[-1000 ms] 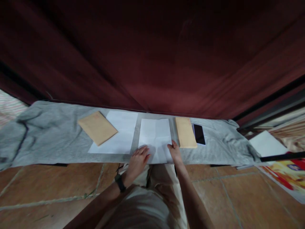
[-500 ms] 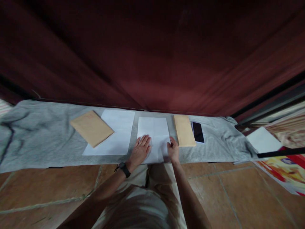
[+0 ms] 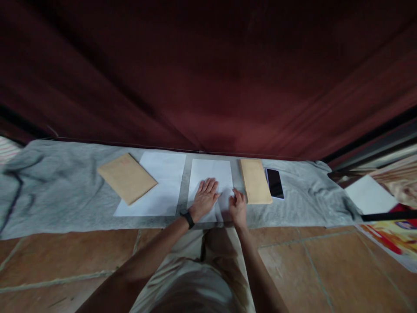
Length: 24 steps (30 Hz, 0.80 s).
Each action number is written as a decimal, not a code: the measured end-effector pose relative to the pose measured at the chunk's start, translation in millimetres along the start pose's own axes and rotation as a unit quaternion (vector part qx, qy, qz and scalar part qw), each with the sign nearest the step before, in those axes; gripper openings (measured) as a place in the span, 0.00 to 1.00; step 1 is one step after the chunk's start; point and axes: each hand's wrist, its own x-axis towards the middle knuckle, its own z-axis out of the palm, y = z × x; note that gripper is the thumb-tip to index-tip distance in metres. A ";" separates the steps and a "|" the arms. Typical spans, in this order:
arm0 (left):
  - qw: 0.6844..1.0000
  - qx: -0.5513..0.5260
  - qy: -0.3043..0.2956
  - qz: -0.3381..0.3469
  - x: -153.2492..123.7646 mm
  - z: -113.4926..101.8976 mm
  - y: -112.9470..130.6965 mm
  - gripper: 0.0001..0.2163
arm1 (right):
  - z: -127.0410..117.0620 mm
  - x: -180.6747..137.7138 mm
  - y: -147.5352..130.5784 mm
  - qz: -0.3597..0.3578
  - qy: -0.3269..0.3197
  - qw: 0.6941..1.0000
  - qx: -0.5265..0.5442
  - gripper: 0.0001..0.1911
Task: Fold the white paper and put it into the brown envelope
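A white sheet of paper with faint creases lies in front of me on the grey cloth. My left hand, a dark watch on its wrist, presses flat on the middle of this sheet with fingers stretched out. At the sheet's right edge, my right hand has its fingers curled and pinched on the paper; the fingertips are partly hidden. A brown envelope rests at a slant over other white paper on the left. Just right of my right hand lies a stack of brown envelopes.
A phone with a dark screen lies beside the envelope stack. Grey cloth covers the long narrow surface. Dark red fabric hangs behind it. White paper and a colourful printed package are at far right. Tiled floor lies below.
My left hand has slid rightward from the sheet's left edge to its middle. My right hand stays at the right edge. The whole view has shifted slightly.
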 end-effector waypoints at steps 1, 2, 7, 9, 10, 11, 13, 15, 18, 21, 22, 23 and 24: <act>1.000 0.004 0.001 -0.002 2.7 3.2 2.5 0.25 | -3.8 -2.5 -0.1 -0.021 -0.001 1.000 -0.018 0.21; 1.000 0.009 0.001 -0.005 5.6 5.9 4.7 0.25 | -7.5 -5.5 0.5 -0.040 0.000 0.999 -0.037 0.21; 1.000 0.023 -0.009 -0.014 25.1 13.8 8.9 0.27 | -20.7 -21.5 3.3 -0.120 -0.039 0.987 -0.099 0.23; 1.000 0.024 -0.008 -0.012 34.9 14.6 5.8 0.28 | -23.3 -25.6 0.7 -0.124 -0.055 0.983 -0.123 0.24; 1.000 0.023 -0.007 -0.012 40.1 14.5 3.0 0.28 | -23.9 -26.8 -1.2 -0.121 -0.055 0.982 -0.135 0.25; 1.000 0.022 -0.006 -0.014 45.4 14.2 -0.4 0.28 | -24.1 -27.6 -3.1 -0.117 -0.052 0.981 -0.148 0.25; 1.000 0.020 -0.003 -0.022 55.9 13.2 -9.3 0.28 | -23.7 -28.2 -6.3 -0.111 -0.047 0.978 -0.170 0.25; 0.999 0.018 0.000 -0.037 65.3 11.8 -20.1 0.28 | -22.8 -28.4 -7.9 -0.113 -0.047 0.975 -0.185 0.25; 0.998 0.018 0.009 -0.065 74.3 9.1 -37.3 0.29 | -22.3 -29.4 -8.1 -0.117 -0.052 0.971 -0.201 0.25; 0.995 0.023 0.013 -0.093 75.2 6.0 -52.5 0.30 | -24.3 -32.3 -7.8 -0.116 -0.061 0.968 -0.216 0.26; 0.994 0.026 0.012 -0.103 74.1 5.1 -56.7 0.31 | -25.8 -33.8 -7.8 -0.118 -0.063 0.967 -0.219 0.27; 0.993 0.030 0.010 -0.113 72.5 4.2 -60.2 0.31 | -27.7 -35.6 -7.9 -0.121 -0.066 0.966 -0.220 0.29; 0.992 0.033 0.008 -0.121 70.7 3.6 -63.0 0.32 | -30.0 -37.6 -8.1 -0.126 -0.069 0.965 -0.221 0.30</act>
